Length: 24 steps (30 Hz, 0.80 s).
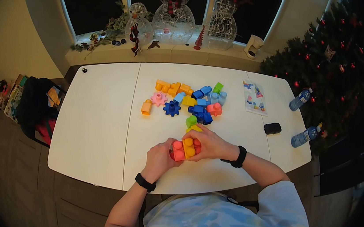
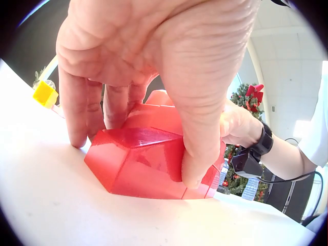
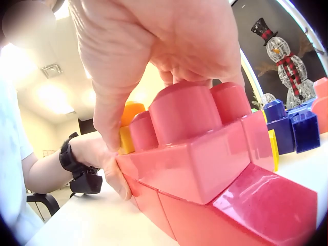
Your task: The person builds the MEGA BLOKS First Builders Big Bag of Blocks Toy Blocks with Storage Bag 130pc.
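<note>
On the white table (image 1: 91,136), close to the person, both hands hold a row of big toy building blocks. My left hand (image 1: 160,160) grips the red block (image 1: 178,151) at the row's left end, thumb on the near side, fingers over the far side. An orange block (image 1: 189,148) with round studs sits in the middle. My right hand (image 1: 213,145) grips the red right-end block (image 3: 205,164), whose studs show in the right wrist view beneath the palm. A sloped red face (image 2: 148,164) shows under the left hand. Just beyond the right fingers lies a yellow block (image 1: 195,128).
Loose blocks spread farther back: an orange block (image 1: 146,107), a pink gear piece (image 1: 159,99), a dark blue gear piece (image 1: 171,108) and several blue ones. On the right are a printed sheet (image 1: 255,98), a black case (image 1: 272,128) and two bottles (image 1: 301,99).
</note>
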Available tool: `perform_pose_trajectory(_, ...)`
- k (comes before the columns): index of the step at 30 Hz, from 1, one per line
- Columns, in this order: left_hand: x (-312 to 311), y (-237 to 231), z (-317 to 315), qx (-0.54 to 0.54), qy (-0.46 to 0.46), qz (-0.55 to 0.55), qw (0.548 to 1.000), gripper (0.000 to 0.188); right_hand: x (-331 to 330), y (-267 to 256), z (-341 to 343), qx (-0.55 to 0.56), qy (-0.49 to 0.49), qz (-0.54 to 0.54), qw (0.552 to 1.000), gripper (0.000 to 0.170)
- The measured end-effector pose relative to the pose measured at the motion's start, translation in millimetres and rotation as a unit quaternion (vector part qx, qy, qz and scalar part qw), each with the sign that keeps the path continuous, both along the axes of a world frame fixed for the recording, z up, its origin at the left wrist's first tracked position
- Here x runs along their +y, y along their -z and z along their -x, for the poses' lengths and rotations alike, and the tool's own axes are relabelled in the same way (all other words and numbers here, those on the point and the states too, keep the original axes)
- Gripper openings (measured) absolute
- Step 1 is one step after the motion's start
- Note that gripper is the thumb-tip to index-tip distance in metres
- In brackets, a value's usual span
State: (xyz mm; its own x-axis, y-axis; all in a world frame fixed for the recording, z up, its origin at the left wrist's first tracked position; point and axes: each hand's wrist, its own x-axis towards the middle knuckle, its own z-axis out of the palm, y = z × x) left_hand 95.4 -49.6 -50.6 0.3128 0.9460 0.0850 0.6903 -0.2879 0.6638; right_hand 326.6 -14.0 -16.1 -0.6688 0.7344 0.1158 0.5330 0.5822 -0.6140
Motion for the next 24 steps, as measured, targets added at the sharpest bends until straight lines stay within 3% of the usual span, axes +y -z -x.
perform_pose_trajectory(5, 0, -4, 0, 0.016, -0.002, 0.024, 1.000, 0.066, 12, -35, -2, -0.069, -0.040, 0.015, 0.997, 0.068)
perform_pose_trajectory(7, 0, -4, 0, 0.016, -0.002, 0.026, 1.000, 0.066, 35, -59, -4, -0.017, 0.001, 0.116, 0.993, 0.066)
perform_pose_trajectory(11, 1, -3, 0, 0.028, 0.000, 0.033, 0.999, 0.067, 118, -86, -8, 0.040, 0.070, -0.053, 0.995, 0.039)
perform_pose_trajectory(14, 0, -2, 1, 0.024, 0.004, 0.029, 0.999, 0.066, 181, -72, -3, -0.010, 0.087, -0.118, 0.989, 0.034)
perform_pose_trajectory(17, 0, -1, 1, 0.019, 0.004, 0.018, 1.000, 0.065, 227, -35, 23, -0.036, 0.073, -0.116, 0.990, 0.034)
perform_pose_trajectory(24, 1, 3, 2, 0.012, 0.002, 0.028, 1.000, 0.065, 254, 26, 87, -0.105, 0.058, -0.147, 0.982, 0.035)
